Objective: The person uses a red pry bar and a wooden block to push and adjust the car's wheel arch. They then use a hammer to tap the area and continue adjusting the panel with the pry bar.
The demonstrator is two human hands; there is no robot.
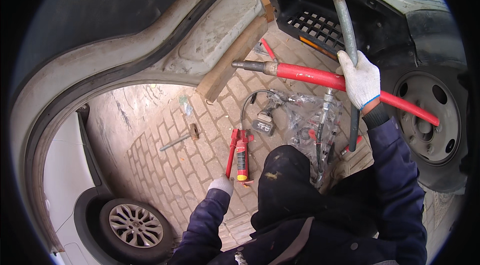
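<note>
My right hand (361,79), in a white knit glove, is closed around the grey metal handle of a hammer (344,20). The hammer's head points up, in front of a black plastic step. Behind that hand runs a long red hydraulic ram (310,75), its narrow metal tip near a wooden block (232,60) and its other end by the wheel at right. My left hand (221,184), also gloved, grips the red lever of a hydraulic hand pump (242,157) that rests on the paving. A black hose (245,107) curves up from the pump.
A dented vehicle panel (220,30) arches over the upper left. At right is a grey steel wheel (432,115). A second hammer (194,131), a cordless tool (263,122) and a clear plastic bag (302,130) lie on the bricks. A white car's wheel (136,226) shows lower left.
</note>
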